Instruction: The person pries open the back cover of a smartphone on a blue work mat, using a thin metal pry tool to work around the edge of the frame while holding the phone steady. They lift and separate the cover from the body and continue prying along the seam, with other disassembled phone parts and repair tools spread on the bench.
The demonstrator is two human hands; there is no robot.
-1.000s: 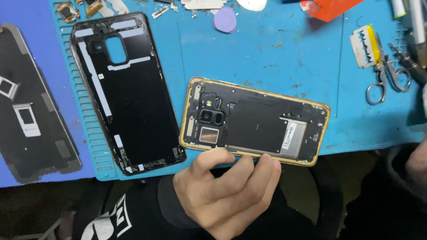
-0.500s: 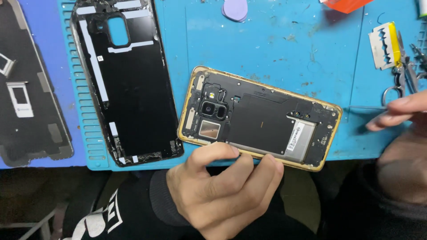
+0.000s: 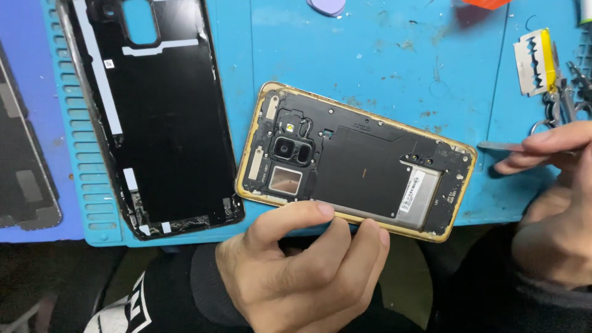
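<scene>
Opened smartphone (image 3: 357, 163) with a gold frame, lying face down and slightly tilted on the blue work mat (image 3: 382, 55), its near long edge overhanging the mat's near border. The back is off, exposing the camera module, a square sensor plate and the dark inner shield with a silver label at the right end.

Left hand (image 3: 302, 271): the thumb and curled fingers pinch the phone's near edge, steadying it from below and in front.

Right hand (image 3: 555, 203): thumb and forefinger are pressed together on a thin grey metal tool (image 3: 496, 147), whose tip points left toward the phone's right end but stands just apart from it.

Removed black back cover (image 3: 154, 117) lies to the left, inner side up, with torn adhesive along its near end. A dark panel (image 3: 24, 179) rests at the far left edge. At far right are a razor blade in a yellow holder (image 3: 535, 61) and scissors (image 3: 558, 108); a purple pick (image 3: 328, 6) sits at the far edge.

Risks, as judged: because the phone overhangs the mat and is held only at one edge, sideways pressure from the tool could pivot or tip it off. A slip of the metal tip could scratch the shield, tear a flex cable or pierce the cell beneath.
</scene>
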